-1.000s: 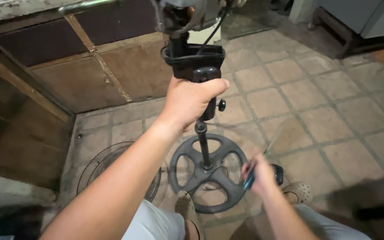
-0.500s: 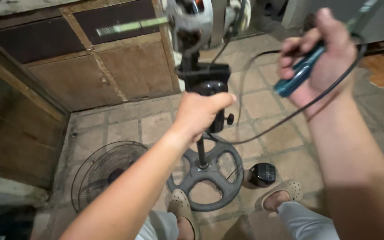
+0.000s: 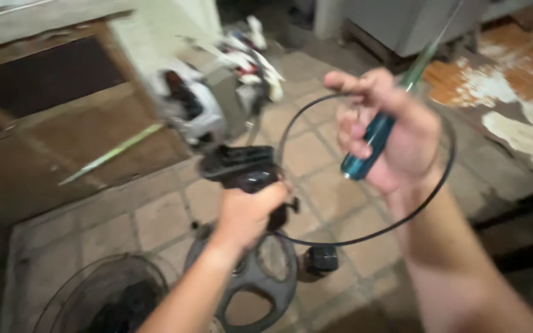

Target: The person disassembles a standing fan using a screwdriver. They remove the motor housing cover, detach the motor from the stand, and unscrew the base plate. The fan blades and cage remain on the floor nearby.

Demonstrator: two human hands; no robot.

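Fan stand in my left hand, screwdriver and cord in my right.

I am looking down at the tiled floor [image 3: 155,216], where the round stand base [image 3: 260,283] is sitting beside a wire fan grille [image 3: 94,296]. My left hand [image 3: 248,213] is clenching the black fan stand [image 3: 242,168] upright over that base. My right hand [image 3: 390,132] is gripping a blue-handled screwdriver [image 3: 368,148], with the black cord [image 3: 427,191] looping round it.

Both hands clenched, right hand [image 3: 390,132] raised, left hand [image 3: 248,213] lower
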